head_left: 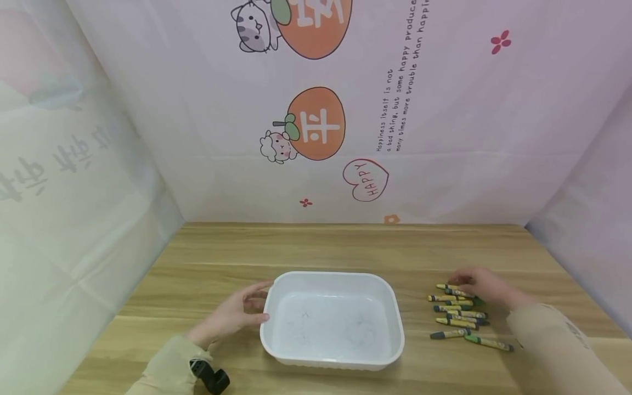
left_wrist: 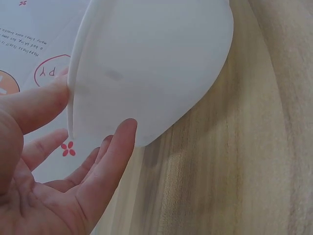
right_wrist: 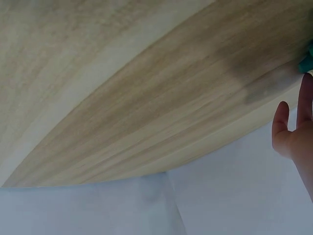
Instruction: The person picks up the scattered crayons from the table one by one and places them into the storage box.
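A white rectangular plastic basin [head_left: 332, 356] stands on the wooden table, with faint marks on its floor. At its left end, my left hand [head_left: 234, 311] touches the rim and outer wall. In the left wrist view, that hand's fingers [left_wrist: 110, 174] are extended along the basin wall [left_wrist: 156, 63]. On the right lies a loose group of crayons [head_left: 456, 323] in yellowish wrappers, with a green crayon [head_left: 489, 343] nearest the front. My right hand [head_left: 481, 285] is over the far end of the group, slightly blurred. In the right wrist view, a teal piece [right_wrist: 306, 62] shows beside its fingers [right_wrist: 305, 98].
The wood-grain table [head_left: 345, 247] ends at a printed white cloth backdrop [head_left: 222, 186], with cloth sides left and right. A black device [head_left: 209, 376] is at the left sleeve's cuff.
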### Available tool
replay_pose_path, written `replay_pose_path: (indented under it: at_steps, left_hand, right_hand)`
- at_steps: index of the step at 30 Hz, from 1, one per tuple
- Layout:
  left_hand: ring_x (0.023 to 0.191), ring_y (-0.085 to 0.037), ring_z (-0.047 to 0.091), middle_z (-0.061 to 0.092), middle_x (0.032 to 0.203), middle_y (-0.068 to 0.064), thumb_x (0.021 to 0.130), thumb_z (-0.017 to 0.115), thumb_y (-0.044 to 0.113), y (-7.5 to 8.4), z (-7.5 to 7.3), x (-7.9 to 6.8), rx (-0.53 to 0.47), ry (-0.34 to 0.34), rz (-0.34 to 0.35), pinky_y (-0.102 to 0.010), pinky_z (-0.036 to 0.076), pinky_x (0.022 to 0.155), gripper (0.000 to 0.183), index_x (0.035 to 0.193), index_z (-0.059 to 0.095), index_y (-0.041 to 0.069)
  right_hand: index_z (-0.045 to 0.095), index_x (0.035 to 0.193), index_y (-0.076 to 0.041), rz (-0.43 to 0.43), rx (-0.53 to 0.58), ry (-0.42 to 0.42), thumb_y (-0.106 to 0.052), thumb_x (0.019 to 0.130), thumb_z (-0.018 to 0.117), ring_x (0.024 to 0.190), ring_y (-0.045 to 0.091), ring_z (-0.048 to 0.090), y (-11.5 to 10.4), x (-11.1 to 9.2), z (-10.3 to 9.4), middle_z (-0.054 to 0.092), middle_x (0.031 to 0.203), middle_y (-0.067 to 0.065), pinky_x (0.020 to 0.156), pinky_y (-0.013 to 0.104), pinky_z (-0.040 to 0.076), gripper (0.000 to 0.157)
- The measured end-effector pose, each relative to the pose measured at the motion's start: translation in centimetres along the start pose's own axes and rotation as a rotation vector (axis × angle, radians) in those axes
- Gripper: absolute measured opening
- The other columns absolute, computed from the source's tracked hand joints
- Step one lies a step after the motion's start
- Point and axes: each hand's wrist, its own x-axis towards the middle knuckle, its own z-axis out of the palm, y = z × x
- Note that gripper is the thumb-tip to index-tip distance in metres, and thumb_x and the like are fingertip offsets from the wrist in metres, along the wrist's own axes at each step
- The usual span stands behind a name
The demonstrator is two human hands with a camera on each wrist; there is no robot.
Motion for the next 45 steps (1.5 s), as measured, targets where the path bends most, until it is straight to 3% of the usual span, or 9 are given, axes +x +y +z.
replay_pose_path:
  at_steps: [10,16,21,27,34,42,45]
  left_hand:
    - [0.113,-0.042,0.055,0.042,0.132,-0.037,0.085,0.066,0.001,-0.6,0.0,0.0,-0.044,-0.01,-0.028,-0.042,0.06,0.077,0.072,0.145,0.027,-0.003]
    - [0.114,-0.043,0.054,0.042,0.132,-0.037,0.086,0.066,0.003,-0.6,0.0,0.1,-0.052,-0.025,-0.019,-0.043,0.06,0.078,0.072,0.146,0.026,-0.003]
    - [0.118,-0.047,0.049,0.038,0.136,-0.038,0.086,0.066,0.003,-0.6,0.0,0.2,-0.061,-0.028,-0.018,-0.043,0.059,0.079,0.073,0.146,0.025,-0.003]
    - [0.126,-0.053,0.038,0.027,0.143,-0.039,0.086,0.065,0.003,-0.3,0.1,0.2,-0.083,-0.043,0.0,-0.045,0.058,0.083,0.075,0.147,0.021,-0.004]
    - [0.125,-0.053,0.04,0.027,0.143,-0.039,0.088,0.063,0.001,-0.4,0.2,0.3,-0.076,-0.072,0.021,-0.044,0.059,0.081,0.071,0.145,0.022,-0.008]
    - [0.122,-0.052,0.044,0.028,0.142,-0.04,0.089,0.062,0.003,-0.7,0.0,0.2,-0.079,-0.08,0.036,-0.042,0.06,0.078,0.069,0.143,0.022,-0.012]
    - [0.122,-0.051,0.044,0.028,0.142,-0.04,0.089,0.062,0.003,-0.7,0.0,0.1,-0.083,-0.077,0.034,-0.042,0.06,0.078,0.07,0.143,0.022,-0.012]
  right_hand:
    - [0.066,0.102,0.003,-0.005,-0.037,0.032,0.002,0.085,0.061,0.092,0.037,0.062,-0.2,0.2,-0.2,0.067,0.095,0.014,0.079,0.052,0.054,0.017]
    - [0.067,0.103,0.0,-0.022,-0.011,0.103,-0.002,0.087,0.061,0.085,0.026,0.061,-0.7,0.2,-0.7,0.065,0.091,0.008,0.073,0.045,0.056,0.018]
    - [0.067,0.105,-0.002,-0.058,-0.025,0.144,-0.005,0.089,0.061,0.088,0.027,0.062,-2.3,0.1,-1.5,0.064,0.091,0.005,0.075,0.047,0.056,0.018]
    - [0.067,0.109,-0.003,-0.1,-0.01,0.139,-0.008,0.091,0.06,0.092,0.028,0.063,-6.1,0.7,-2.4,0.065,0.093,0.006,0.076,0.04,0.057,0.02]
    - [0.067,0.111,-0.005,-0.121,0.048,0.142,-0.01,0.092,0.06,0.092,0.019,0.061,-11.6,2.0,-2.7,0.068,0.1,0.006,0.082,0.039,0.057,0.022]
    - [0.068,0.11,-0.002,-0.269,0.11,0.09,-0.006,0.09,0.061,0.09,0.017,0.062,-18.9,4.5,-1.4,0.068,0.098,0.006,0.079,0.029,0.057,0.021]
    - [0.069,0.107,-0.001,-0.276,0.136,0.051,-0.004,0.09,0.061,0.091,0.018,0.063,-21.7,5.8,-0.2,0.068,0.097,0.007,0.08,0.03,0.057,0.019]
